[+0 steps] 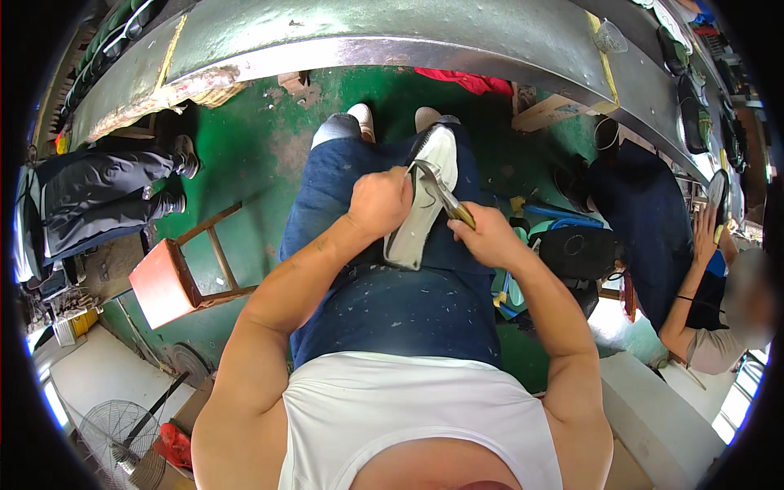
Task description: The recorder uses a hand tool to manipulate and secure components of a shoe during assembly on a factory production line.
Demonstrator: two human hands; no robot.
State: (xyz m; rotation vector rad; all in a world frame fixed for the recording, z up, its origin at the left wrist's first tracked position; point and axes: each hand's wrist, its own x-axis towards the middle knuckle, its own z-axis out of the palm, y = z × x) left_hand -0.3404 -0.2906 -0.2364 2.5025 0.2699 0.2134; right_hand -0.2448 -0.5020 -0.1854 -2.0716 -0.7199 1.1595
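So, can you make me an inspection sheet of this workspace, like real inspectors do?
Surface: grey metal bench with yellow strips; the work lies on the lap.
Job's things: pale shoe-shaped piece; metal tool, its head over the piece.
Clutter: red cloth under the bench's edge; clear cup on the bench.
Hands: left hand closed at the piece's left edge; right hand closed round the tool's handle.
Cables: nothing clearly seen.
Surroundings: green floor; reddish stool and fan at left; a person on the left, another on the right.
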